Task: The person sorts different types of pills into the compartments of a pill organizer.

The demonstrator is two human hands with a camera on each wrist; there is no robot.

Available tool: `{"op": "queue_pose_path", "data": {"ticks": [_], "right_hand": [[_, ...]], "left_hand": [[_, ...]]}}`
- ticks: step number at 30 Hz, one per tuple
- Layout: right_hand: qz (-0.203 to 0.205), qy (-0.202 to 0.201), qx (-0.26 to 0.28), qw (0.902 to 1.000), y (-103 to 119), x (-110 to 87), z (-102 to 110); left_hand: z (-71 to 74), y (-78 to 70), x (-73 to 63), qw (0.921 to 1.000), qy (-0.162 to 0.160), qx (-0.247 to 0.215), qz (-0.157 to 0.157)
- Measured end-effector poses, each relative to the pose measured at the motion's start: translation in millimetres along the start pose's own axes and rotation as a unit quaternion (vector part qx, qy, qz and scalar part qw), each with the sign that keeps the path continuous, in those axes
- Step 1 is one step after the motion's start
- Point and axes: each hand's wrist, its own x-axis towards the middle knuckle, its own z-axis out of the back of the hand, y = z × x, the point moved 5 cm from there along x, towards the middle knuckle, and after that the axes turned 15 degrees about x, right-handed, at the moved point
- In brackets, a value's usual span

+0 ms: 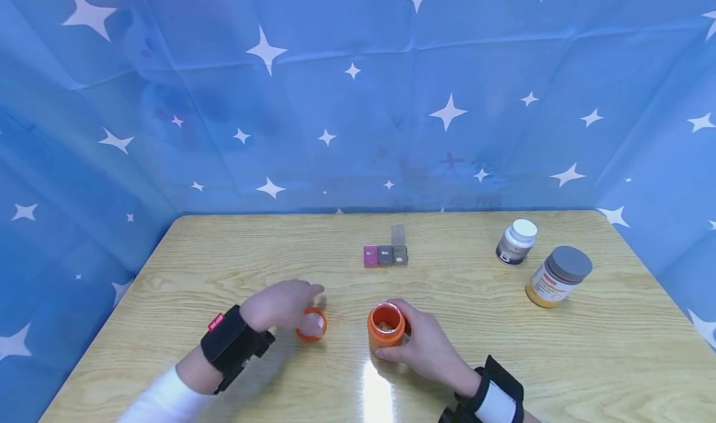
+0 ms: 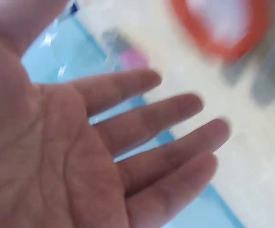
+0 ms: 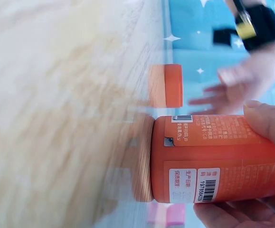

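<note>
My right hand (image 1: 427,343) grips an orange bottle (image 1: 382,343) that stands upright and uncapped on the table, with small pieces visible inside. In the right wrist view, fingers and thumb wrap round the labelled bottle (image 3: 222,161). My left hand (image 1: 285,305) is just over an orange cap (image 1: 310,339), which lies on the table with its white inside facing up. The left wrist view shows the left palm (image 2: 80,142) with fingers spread and holding nothing, apart from the blurred cap (image 2: 222,51). Beyond the hands sits a small pill box (image 1: 385,256), one lid raised.
At the right of the wooden table (image 1: 458,280) stand a white-capped bottle (image 1: 516,243) and a larger grey-capped jar (image 1: 558,277). A blue star-patterned cloth (image 1: 358,118) hangs behind the table's far edge and at its sides.
</note>
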Motion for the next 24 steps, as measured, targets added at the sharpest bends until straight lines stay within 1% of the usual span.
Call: {"op": "queue_pose_path", "data": {"ticks": [2,5,6,8,10,13,16,21,24], "right_hand": [[-0.001,-0.001,-0.001,1.0,-0.7,-0.1,-0.1],[-0.003,0.002,-0.002,1.0,-1.7,0.0,-0.6],[-0.004,0.002,-0.001,1.0,-1.8,-0.1,-0.7],[-0.004,0.001,0.0,1.0,-1.7,-0.1,-0.8],[-0.002,0.001,-0.001,1.0,-1.6,0.0,-0.7],[0.0,0.002,-0.003,1.0,-1.1,0.2,-0.5],[0.0,0.006,-0.005,1.0,-0.5,0.7,-0.7],[-0.004,0.007,-0.004,1.0,0.3,0.9,-0.1],[-0.007,0.006,-0.003,1.0,0.6,1.0,0.4]], "left_hand": [[-14.5,-2.7,-10.5,0.9997,-0.021,-0.009,-0.009],[-33.7,-6.1,-19.0,0.9958,-0.072,-0.043,-0.037],[-38.8,-5.9,-20.0,0.9935,-0.087,-0.058,-0.045],[-47.3,-3.2,-20.1,0.9896,-0.11,-0.074,-0.056],[-53.3,1.2,-18.4,0.987,-0.123,-0.083,-0.062],[-58.6,8.3,-14.8,0.9857,-0.131,-0.079,-0.071],[-61.0,13.8,-12.9,0.9844,-0.139,-0.08,-0.071],[-59.5,19.4,-11.2,0.9819,-0.166,-0.08,-0.045],[-57.6,20.8,-9.9,0.9819,-0.173,-0.068,-0.037]]}}
